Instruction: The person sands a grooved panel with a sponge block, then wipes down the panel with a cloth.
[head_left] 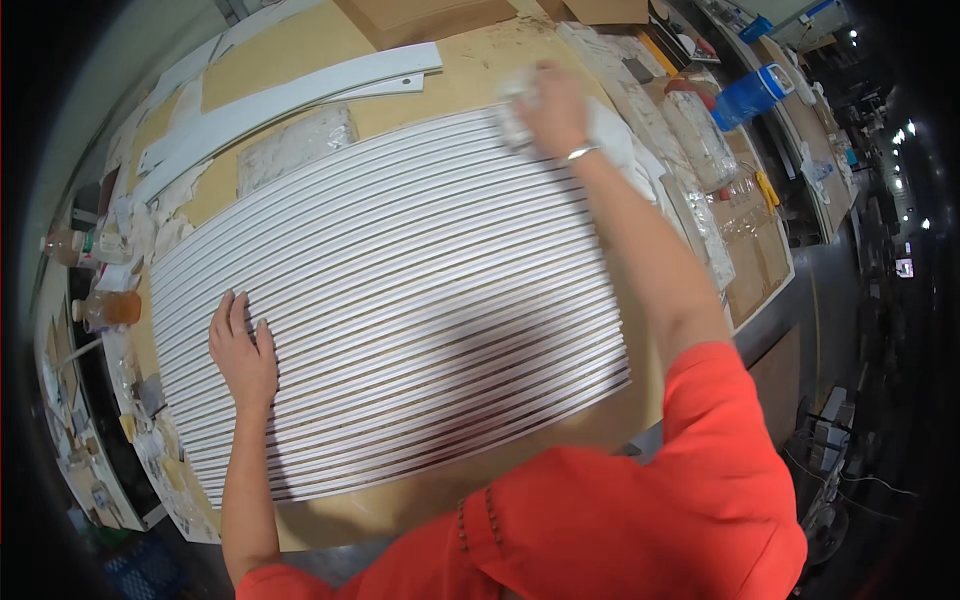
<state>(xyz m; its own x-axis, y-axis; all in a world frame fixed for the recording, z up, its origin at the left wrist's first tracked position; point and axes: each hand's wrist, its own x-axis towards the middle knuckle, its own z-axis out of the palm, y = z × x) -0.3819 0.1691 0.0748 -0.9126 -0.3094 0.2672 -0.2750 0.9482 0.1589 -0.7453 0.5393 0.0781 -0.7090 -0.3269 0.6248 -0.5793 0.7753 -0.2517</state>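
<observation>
Many long white slats [400, 270] lie side by side across the table, narrow gaps between them. My left hand [243, 352] rests on the slats near their left ends, fingers stretched out and slightly spread. At the far right corner of the row, my right hand [556, 112] presses a crumpled white cloth [513, 118] onto the slat ends; the hand is a little blurred and its fingers are partly hidden. More white cloth or wrapping [615, 150] lies beside that wrist, just past the slats' right ends.
Two long white boards [300, 95] and a clear-wrapped packet [298, 148] lie beyond the slats on the tan tabletop [480, 65]. Bottles [108, 310] stand at the left edge. On the right are a blue jug [745, 98], bubble-wrapped bundles [700, 140] and cardboard [755, 260].
</observation>
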